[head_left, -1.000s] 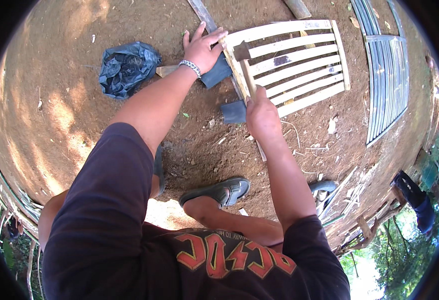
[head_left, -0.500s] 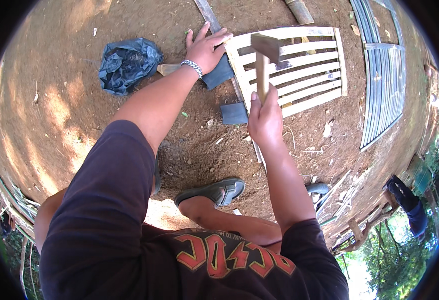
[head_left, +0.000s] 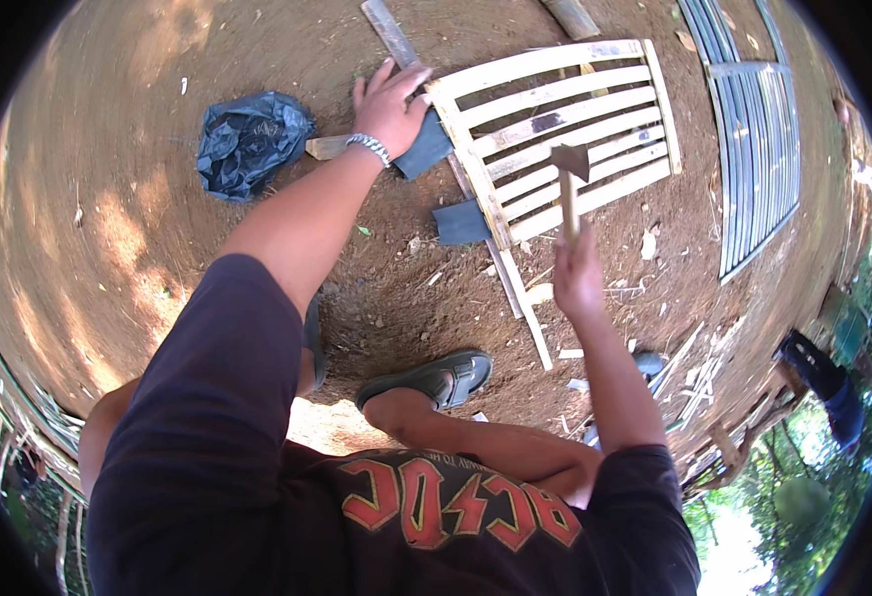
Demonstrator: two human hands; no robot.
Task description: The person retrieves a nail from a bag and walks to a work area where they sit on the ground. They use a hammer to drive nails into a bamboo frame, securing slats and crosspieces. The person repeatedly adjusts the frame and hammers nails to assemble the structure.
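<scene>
My right hand is closed around the handle of a hammer, whose dark head overlaps the near right slats in the picture. A pale slatted wooden frame lies ahead of me on the ground. At its far left corner my left hand rests with fingers stretched out. Anything under those fingers is hidden. A dark flat rubbery piece pokes out from the frame's left side below that hand. A second dark flat piece lies nearer, by the frame's left edge.
On the left stands an open dark plastic bag. A dark slatted panel lies at the far right. Beyond the frame is a round bamboo or wood piece. My sandalled foot is near, with loose wood scraps to the right.
The hammer and my right hand have moved right and nearer, away from the frame's left side. My left hand stays at the corner. The view has shifted slightly.
</scene>
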